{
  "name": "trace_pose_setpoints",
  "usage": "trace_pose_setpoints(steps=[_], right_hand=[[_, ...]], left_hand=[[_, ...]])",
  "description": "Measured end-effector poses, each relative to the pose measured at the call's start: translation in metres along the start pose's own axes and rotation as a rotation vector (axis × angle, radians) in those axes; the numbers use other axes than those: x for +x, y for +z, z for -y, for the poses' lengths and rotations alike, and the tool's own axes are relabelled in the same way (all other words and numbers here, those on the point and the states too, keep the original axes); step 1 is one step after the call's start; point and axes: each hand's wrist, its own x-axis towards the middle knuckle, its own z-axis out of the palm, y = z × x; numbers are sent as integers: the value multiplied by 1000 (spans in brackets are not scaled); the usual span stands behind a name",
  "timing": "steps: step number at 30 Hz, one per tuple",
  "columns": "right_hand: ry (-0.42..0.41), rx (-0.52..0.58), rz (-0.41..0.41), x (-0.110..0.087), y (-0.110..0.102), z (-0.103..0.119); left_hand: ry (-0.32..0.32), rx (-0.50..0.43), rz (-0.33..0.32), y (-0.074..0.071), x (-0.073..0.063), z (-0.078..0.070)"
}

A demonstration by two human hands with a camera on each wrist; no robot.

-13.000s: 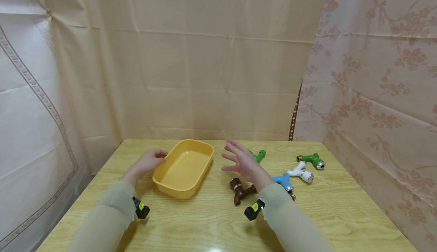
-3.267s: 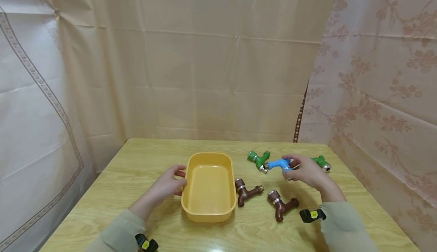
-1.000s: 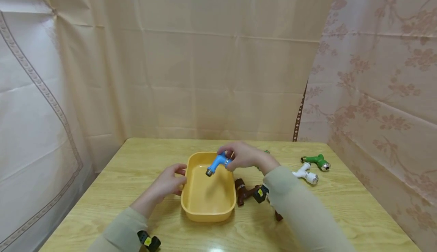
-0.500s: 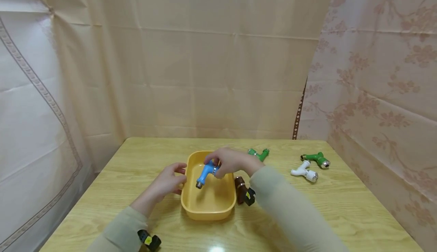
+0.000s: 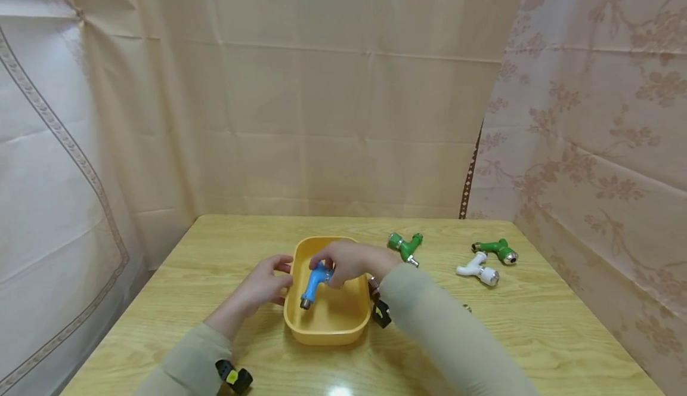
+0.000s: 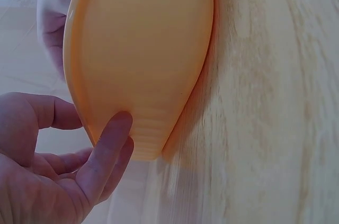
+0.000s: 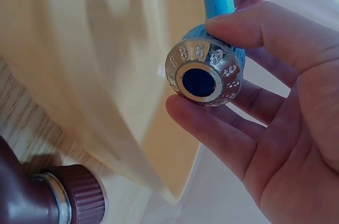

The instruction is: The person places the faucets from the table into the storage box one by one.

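Observation:
My right hand (image 5: 349, 262) pinches a blue water tap (image 5: 316, 280) by its chrome-capped knob, between thumb and fingers. The tap hangs tilted inside the yellow plastic tub (image 5: 327, 339), its threaded metal end pointing down toward the near left. Seen from the right wrist, the knob's silver face (image 7: 204, 73) has a dark blue centre. My left hand (image 5: 263, 285) rests against the tub's left wall with loosely bent fingers. In the left wrist view its fingertips (image 6: 123, 121) touch the outer wall just below the rim.
A brown tap (image 7: 85, 197) lies beside the tub's right wall, mostly covered by my right wrist in the head view. Farther right are a green tap (image 5: 410, 245), a white tap (image 5: 477, 269) and another green tap (image 5: 499, 251). A metal end (image 5: 467, 308) shows past my sleeve.
My right hand took the blue tap from among the others, carried it left over the tub and lowered it inside. Earlier, the tub was shifted right and straightened; the left hand stays at its side.

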Motion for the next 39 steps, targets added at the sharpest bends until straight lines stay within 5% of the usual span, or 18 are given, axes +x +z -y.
trace_pose_setpoints(steps=[9,39], right_hand=[[-57,-76,23,6,3,8],[-25,48,47,2,3,10]], left_hand=[[18,-39,8,0,-4,0],[7,-19,3,1,-6,-3]])
